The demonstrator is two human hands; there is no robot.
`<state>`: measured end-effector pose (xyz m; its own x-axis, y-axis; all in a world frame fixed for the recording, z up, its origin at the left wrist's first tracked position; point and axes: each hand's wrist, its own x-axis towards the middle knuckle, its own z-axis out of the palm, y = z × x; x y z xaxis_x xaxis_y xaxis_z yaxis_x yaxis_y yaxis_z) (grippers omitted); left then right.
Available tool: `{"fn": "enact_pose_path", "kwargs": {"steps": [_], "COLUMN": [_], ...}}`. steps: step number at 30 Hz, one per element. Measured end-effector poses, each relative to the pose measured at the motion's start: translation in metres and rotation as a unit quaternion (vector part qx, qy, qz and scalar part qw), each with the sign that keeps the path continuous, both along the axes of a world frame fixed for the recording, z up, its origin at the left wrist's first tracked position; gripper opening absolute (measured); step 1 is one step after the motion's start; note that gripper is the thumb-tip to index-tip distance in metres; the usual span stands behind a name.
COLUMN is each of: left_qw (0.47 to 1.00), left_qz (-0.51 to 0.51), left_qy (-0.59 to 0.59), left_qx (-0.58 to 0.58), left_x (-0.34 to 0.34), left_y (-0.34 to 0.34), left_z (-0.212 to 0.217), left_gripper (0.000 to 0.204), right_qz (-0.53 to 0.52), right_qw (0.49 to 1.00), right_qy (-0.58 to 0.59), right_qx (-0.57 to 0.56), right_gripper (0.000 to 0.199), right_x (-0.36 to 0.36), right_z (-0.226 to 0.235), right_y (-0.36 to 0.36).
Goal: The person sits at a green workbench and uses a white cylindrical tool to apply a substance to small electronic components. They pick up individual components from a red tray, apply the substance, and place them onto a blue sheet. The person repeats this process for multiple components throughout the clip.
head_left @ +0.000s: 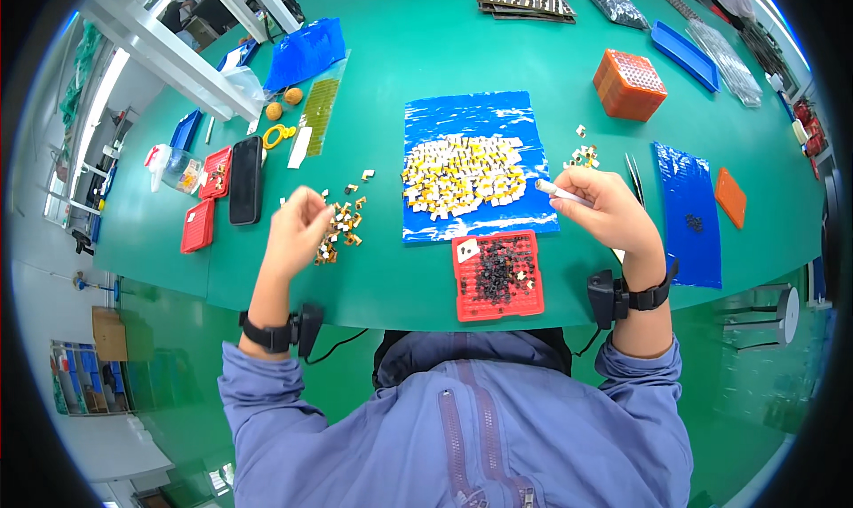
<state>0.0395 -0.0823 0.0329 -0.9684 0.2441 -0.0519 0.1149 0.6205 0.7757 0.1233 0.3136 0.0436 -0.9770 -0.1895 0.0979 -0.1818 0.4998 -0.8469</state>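
I see the left hand (298, 228) pinched over small yellow parts (338, 225), the right hand (613, 210) gripping a white pen-like tool (558, 191) above a red tray (498, 275)

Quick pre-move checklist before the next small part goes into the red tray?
1. Right hand holds the white pen tool: ok.
2. Left hand pinches a part: cannot tell, fingertips closed but too small to see.
3. Red tray on the table edge between the hands, unobstructed: ok.
4. Free cells in the tray: ok, its rim cells look bare.
5. Loose parts beside the left hand: ok.
6. Pile on the blue sheet within the sheet: ok.
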Motion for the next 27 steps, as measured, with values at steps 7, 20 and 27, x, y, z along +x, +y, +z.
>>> {"fn": "enact_pose_path", "kwargs": {"steps": [7,20,27], "left_qw": [0.958,0.984,0.951], "left_qz": [0.061,0.065,-0.074], "left_qy": [-0.193,-0.006,-0.069], "left_qx": [0.206,0.165,0.293], "left_x": [0.036,0.031,0.064], "left_y": [-0.003,-0.007,0.063], "left_z": [-0.022,-0.011,0.029], "left_gripper": [0.007,0.01,0.016], "right_qz": [0.003,0.028,0.1], "right_qw": [0.999,0.999,0.994], "right_qy": [0.032,0.013,-0.008], "right_qx": [0.021,-0.02,-0.033], "right_gripper": [0.012,0.018,0.016], "right_x": [0.001,0.003,0.008], "right_z": [0.005,0.0,0.003], "right_y": [-0.006,-0.012,-0.02]}}
